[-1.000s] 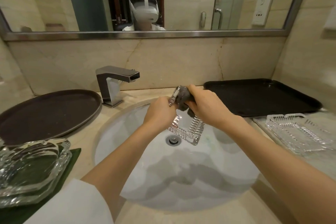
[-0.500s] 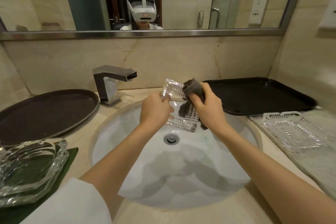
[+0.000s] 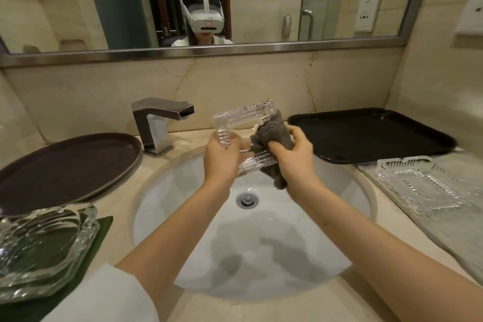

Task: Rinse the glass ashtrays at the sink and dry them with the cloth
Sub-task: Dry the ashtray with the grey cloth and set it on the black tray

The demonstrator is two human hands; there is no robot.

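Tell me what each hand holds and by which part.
Left hand grips the ashtray by its left rim, tilted up over the sink. Right hand grips the bunched grey cloth, pressing it on the ashtray's right side.

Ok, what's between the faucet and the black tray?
In the head view, the held ashtray and grey cloth, above the sink, between faucet and tray.

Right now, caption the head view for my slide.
Left hand holds a square glass ashtray over the sink while the right hand wipes it with a grey cloth.
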